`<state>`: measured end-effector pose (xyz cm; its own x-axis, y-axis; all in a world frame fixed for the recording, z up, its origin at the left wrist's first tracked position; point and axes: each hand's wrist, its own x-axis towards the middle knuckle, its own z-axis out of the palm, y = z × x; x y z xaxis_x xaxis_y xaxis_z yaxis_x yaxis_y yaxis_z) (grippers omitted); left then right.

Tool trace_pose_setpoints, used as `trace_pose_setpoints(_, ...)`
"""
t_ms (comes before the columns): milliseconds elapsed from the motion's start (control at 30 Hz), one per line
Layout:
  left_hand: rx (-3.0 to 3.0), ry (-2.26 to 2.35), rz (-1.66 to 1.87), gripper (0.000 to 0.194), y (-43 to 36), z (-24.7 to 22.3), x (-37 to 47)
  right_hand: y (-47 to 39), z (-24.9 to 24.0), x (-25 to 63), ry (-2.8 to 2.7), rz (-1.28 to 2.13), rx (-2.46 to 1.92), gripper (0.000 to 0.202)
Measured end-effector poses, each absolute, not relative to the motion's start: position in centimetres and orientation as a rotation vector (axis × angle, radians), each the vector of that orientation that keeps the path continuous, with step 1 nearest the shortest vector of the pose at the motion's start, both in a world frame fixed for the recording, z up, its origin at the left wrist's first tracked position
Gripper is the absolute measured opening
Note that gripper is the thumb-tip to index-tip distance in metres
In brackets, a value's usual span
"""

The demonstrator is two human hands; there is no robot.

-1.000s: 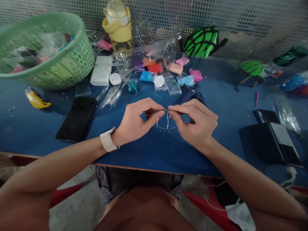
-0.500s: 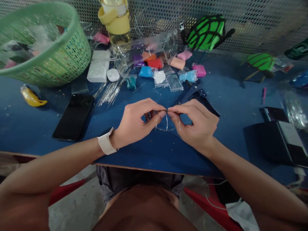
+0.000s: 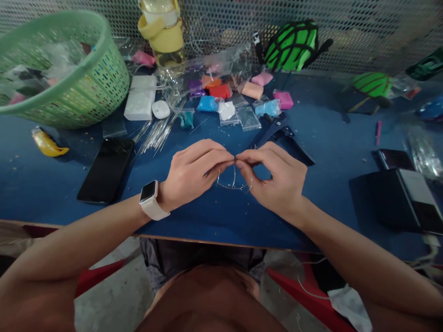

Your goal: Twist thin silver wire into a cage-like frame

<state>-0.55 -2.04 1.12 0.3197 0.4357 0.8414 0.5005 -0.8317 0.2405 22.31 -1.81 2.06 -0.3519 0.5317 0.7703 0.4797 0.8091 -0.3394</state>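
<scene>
Between my two hands is a small wire frame (image 3: 234, 176) of thin silvery wire, its curved bottom hanging below my fingertips. My left hand (image 3: 199, 170), with a watch on the wrist, pinches the wire at the top. Close against it, my right hand (image 3: 277, 177) pinches the same spot from the other side. The exact grip point is hidden by the fingertips. Just behind my right hand lie dark-handled pliers (image 3: 277, 129). A bundle of straight wires (image 3: 157, 133) rests on the blue table (image 3: 194, 219) beyond my left hand.
A green basket (image 3: 104, 78) and a black phone (image 3: 105, 170) lie left. Bagged coloured clay (image 3: 221, 91) and a yellow bottle (image 3: 162, 34) stand behind. Green turtle-like models (image 3: 294, 46) are at the back right; a dark box (image 3: 384, 198) is at right.
My left hand has rolled over slightly, bringing the watch face into view and its thumb out of sight. Both hands and the wire frame have shifted a little left.
</scene>
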Motion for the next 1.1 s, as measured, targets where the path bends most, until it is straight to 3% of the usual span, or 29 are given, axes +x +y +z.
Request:
trace_pose_setpoints(467,-2.442,-0.676,-1.396,0.015,-1.8,1.0,-0.9,-2.3,2.1,22.6,-2.12,-0.007,-0.735,0.019)
trace_pose_setpoints(767,-2.399,-0.531,-1.21,0.016,-1.8,2.1,-1.2,-2.4,2.4,22.7,-2.138,0.187,-0.752,0.017)
trace_pose_setpoints(1100,-2.423,-0.666,-1.381,0.012,-1.1,0.7,-1.0,-2.2,2.2,22.7,-2.091,0.046,-0.741,0.02)
